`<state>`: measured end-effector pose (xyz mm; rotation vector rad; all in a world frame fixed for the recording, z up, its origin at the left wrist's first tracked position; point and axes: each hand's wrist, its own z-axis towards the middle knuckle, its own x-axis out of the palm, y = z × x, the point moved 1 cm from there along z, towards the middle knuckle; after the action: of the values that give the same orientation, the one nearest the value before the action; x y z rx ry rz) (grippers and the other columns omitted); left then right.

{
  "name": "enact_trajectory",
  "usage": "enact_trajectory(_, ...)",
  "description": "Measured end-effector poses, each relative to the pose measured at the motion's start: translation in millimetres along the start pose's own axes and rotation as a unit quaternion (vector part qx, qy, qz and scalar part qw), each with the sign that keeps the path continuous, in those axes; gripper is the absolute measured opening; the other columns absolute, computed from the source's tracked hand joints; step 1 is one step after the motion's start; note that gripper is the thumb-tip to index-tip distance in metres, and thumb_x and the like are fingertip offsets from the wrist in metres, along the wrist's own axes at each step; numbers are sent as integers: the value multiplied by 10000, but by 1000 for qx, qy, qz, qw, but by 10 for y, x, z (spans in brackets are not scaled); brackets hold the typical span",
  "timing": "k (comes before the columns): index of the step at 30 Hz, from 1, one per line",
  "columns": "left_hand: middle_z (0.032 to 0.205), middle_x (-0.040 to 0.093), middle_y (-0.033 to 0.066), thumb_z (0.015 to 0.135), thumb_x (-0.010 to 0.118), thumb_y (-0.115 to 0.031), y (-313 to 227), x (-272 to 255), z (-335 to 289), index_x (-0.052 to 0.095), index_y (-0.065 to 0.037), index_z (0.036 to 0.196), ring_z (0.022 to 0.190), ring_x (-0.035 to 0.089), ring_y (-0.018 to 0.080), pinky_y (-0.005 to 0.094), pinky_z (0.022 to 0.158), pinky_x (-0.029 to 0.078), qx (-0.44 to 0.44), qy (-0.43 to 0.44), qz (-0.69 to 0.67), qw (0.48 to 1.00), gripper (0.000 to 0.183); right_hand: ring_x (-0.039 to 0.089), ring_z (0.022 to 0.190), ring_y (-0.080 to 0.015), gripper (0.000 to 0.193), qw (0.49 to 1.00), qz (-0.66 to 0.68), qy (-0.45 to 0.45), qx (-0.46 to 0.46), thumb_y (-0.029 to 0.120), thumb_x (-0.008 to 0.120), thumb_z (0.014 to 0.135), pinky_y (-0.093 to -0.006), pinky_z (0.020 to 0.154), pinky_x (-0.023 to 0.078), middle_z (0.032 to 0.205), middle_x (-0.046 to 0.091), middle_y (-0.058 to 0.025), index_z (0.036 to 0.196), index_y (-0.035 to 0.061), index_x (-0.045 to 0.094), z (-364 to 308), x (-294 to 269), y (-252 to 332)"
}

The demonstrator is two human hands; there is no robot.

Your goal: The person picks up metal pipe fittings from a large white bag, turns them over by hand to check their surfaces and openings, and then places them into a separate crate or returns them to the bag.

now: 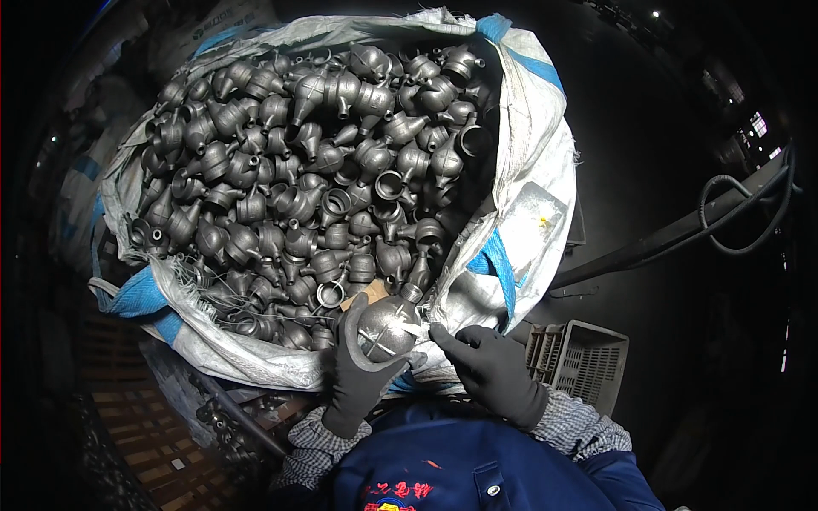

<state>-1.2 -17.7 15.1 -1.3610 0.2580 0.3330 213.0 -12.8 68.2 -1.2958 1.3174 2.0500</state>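
My left hand point(354, 375), in a dark grey glove, is wrapped round a rounded grey metal casting point(388, 328) with a short neck pointing up and right. It holds the casting at the near rim of a large white woven bulk bag point(256, 362). Close against the casting's right side is my gloved right hand point(490, 370), its index finger stretched toward it and the other fingers curled. A bright pale strip point(416, 329) shows between finger and casting; glare hides what it is. Many similar castings point(290, 162) fill the bag, and a scrap of brown cardboard point(366, 295) lies among them.
Blue straps point(498, 264) hang on the bag's rim. A grey plastic crate point(592, 366) stands at the right. A dark pole point(656, 243) with a looped cable point(741, 230) reaches in from the right. Brown slatted racking point(145, 434) is at lower left.
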Motion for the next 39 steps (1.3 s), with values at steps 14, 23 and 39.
enact_trajectory(14, 1355, 419, 189, 595, 892, -176, 18, 17, -23, 305, -5, 1431, 1251, 451, 314, 411, 1037, 402, -12, -8, 23, 1000, 1036, 608, 772, -237, 604, 997, 78, -8, 14, 85, 663, 746, -356, 600, 481, 908, 612, -62, 1329, 191, 545, 8, -9, -61)
enact_trajectory(23, 1320, 439, 195, 599, 880, -123, -61, -6, -5, 287, 12, 1437, 1225, 463, 316, 400, 1021, 413, -1, 8, 46, 999, 1035, 576, 866, -207, 626, 994, -70, -66, -56, 84, 627, 723, -370, 710, 449, 965, 607, -25, 1334, 193, 546, 5, 33, -102)
enact_trajectory(39, 1310, 424, 193, 608, 876, -169, 8, 3, -7, 294, 1, 1435, 1226, 449, 324, 423, 1011, 413, -1, 13, 52, 999, 1025, 631, 719, -242, 463, 987, 155, -41, 16, 71, 673, 787, -331, 604, 498, 868, 632, -90, 1240, 150, 620, -7, 56, -167)
